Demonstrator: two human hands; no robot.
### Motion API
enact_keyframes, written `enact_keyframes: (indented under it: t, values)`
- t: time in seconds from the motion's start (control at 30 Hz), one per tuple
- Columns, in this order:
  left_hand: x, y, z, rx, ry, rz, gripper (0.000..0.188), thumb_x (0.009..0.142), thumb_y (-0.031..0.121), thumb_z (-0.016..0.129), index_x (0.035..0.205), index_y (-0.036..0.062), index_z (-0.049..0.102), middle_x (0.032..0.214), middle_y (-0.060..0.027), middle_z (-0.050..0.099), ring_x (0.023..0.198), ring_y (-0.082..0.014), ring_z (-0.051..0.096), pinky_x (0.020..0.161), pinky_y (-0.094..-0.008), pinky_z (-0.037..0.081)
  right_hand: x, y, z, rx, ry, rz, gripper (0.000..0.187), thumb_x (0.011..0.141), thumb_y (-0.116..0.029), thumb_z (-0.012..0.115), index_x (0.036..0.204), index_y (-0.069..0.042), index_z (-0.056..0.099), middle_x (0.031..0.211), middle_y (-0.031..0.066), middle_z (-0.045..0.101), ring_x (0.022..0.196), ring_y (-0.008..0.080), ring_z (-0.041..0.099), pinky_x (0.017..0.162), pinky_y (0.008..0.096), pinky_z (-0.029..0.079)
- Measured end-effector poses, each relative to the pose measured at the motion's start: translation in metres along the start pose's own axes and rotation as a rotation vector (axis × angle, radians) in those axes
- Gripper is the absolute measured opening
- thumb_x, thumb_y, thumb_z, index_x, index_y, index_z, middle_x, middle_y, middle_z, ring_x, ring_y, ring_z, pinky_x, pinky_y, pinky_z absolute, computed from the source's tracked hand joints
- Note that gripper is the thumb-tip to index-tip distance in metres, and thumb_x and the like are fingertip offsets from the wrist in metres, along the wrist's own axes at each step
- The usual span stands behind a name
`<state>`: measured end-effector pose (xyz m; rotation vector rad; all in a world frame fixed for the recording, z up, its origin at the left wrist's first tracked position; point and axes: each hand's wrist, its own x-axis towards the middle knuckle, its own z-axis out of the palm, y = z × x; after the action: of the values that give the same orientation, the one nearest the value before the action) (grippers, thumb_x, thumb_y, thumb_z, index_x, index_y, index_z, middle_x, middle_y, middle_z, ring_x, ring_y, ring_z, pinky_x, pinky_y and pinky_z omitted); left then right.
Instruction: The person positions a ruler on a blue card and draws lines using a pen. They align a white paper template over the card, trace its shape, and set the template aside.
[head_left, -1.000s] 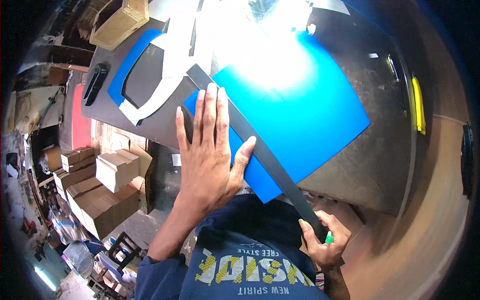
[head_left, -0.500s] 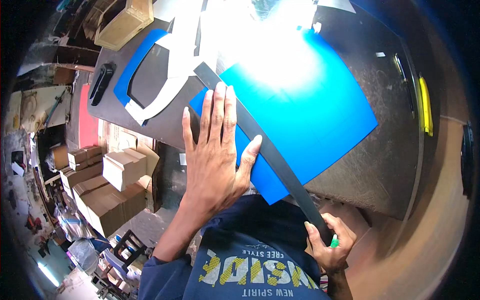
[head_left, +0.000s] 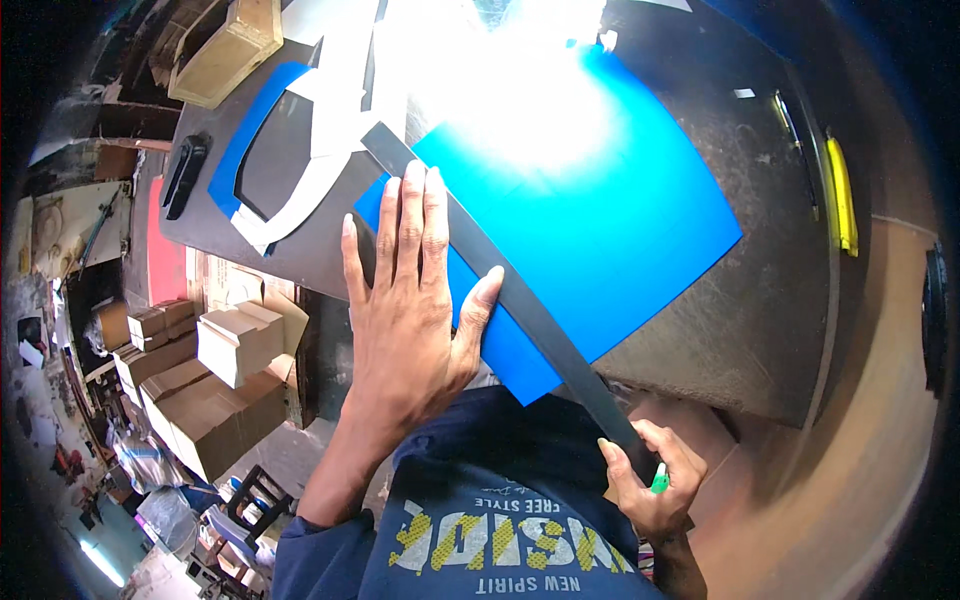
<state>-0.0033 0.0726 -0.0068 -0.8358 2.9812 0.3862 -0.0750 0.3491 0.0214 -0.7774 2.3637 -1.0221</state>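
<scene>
A blue sheet [head_left: 625, 270] lies on the dark table, its upper part washed out by glare. A long black straightedge [head_left: 535, 318] crosses it at a slant, from upper left to lower right past the sheet's near corner. My left hand [head_left: 405, 300] is spread flat, fingertips and thumb resting along the strip's left side. At the near end, my right hand [head_left: 660, 490] is closed around the straightedge. A small green tip [head_left: 659, 480] shows between its fingers; the rest of that object is hidden in the hand.
A blue and white curved cutout [head_left: 262, 130] lies at left, near a black object [head_left: 187, 178] and a wooden box [head_left: 228, 58]. Along the right edge are a yellow long-handled item [head_left: 842, 195] and a slim pen-like tool [head_left: 795, 140]. Cardboard boxes [head_left: 215, 410] stand below the table's left side.
The view has shifted slightly, so everything sits a little further left and up. Both hands keep the same places on the straightedge, which has not visibly moved on the sheet.
</scene>
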Motion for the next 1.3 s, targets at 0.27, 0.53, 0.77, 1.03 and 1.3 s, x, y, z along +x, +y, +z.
enact_keyframes:
  t: [0.27,0.53,0.77,1.03,1.3]
  values:
    - [0.0,-0.001,-0.001,-0.001,0.005,0.005,0.083,0.102,0.047,0.047,0.161,-0.0022,0.016,0.169,-0.0201,0.014,0.158,-0.0329,0.007,0.124,-0.0584,-0.001,0.0,0.004,0.003,0.005,-0.005,0.009,0.03,0.078,-0.008,0.086,0.102,0.001,0.069,0.078,0.0143,0.07,0.067,0.0271,0.07,0.06,0.0347,0.053]
    - [-0.001,0.0,-0.002,-0.004,0.001,0.007,0.081,0.103,0.046,0.046,0.161,-0.0019,0.015,0.169,-0.02,0.015,0.158,-0.0333,0.007,0.125,-0.0568,-0.002,0.004,-0.003,-0.003,-0.144,0.051,-0.053,0.039,0.072,-0.017,0.088,0.103,-0.001,0.069,0.089,0.0093,0.066,0.082,0.0226,0.062,0.071,0.0344,0.049]
    - [0.0,0.0,-0.002,-0.009,0.013,0.02,0.08,0.104,0.047,0.044,0.161,-0.0021,0.015,0.169,-0.0199,0.016,0.158,-0.0337,0.007,0.125,-0.0555,-0.001,0.059,-0.011,-0.039,-0.007,0.338,-0.467,0.05,0.111,-0.037,0.03,0.092,0.001,0.057,0.098,0.0183,0.059,0.097,0.0273,0.056,0.085,0.0387,0.045]
    - [-0.003,-0.002,-0.001,0.008,0.026,-0.004,0.08,0.103,0.047,0.046,0.16,-0.001,0.018,0.168,-0.0185,0.017,0.158,-0.0322,0.01,0.125,-0.0572,0.0,0.129,-0.046,0.01,0.62,-0.047,-0.272,0.006,0.099,0.004,0.059,0.104,0.005,0.056,0.112,0.0207,0.063,0.093,0.0262,0.072,0.084,0.0374,0.06]
    - [-0.001,-0.003,0.001,-0.037,0.026,0.012,0.077,0.103,0.048,0.045,0.16,0.0005,0.023,0.168,-0.0175,0.02,0.157,-0.0317,0.014,0.124,-0.059,0.002,0.177,-0.061,0.057,0.528,-0.084,-0.297,0.009,0.092,-0.001,0.074,0.099,0.003,0.069,0.097,0.0093,0.072,0.092,0.0127,0.069,0.083,0.0265,0.055]
